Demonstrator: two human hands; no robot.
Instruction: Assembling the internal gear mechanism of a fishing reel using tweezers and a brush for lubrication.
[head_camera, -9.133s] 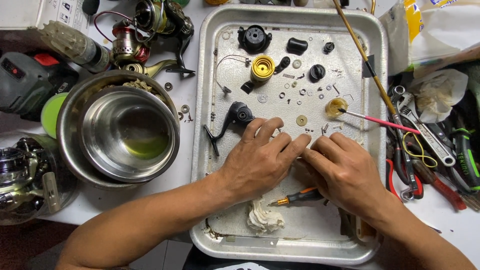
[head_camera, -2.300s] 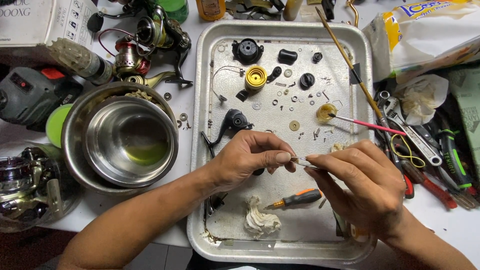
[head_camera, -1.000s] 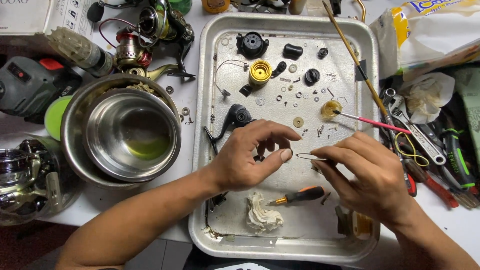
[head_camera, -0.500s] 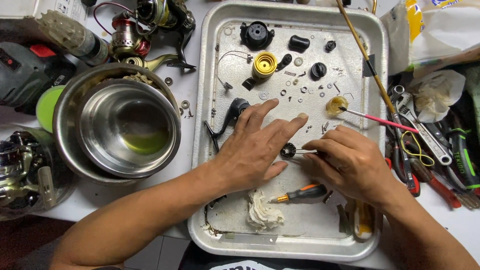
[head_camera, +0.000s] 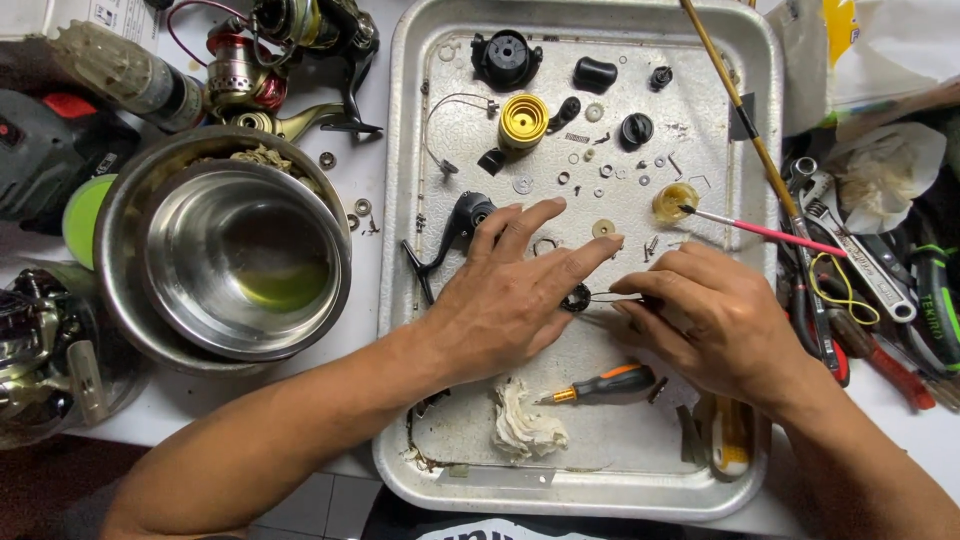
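Both hands (head_camera: 610, 300) have stayed pressed around the small dark ring (head_camera: 577, 297).

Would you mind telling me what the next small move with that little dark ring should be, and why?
Probably press the left hand flat to steady the small dark ring on the metal tray while the right hand eases the thin wire tool in; its tip sits right at the ring.

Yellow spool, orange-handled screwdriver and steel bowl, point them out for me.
yellow spool (head_camera: 524, 120), head view, on its ribbed top.
orange-handled screwdriver (head_camera: 618, 382), head view, on the handle.
steel bowl (head_camera: 330, 225), head view, on its right rim.
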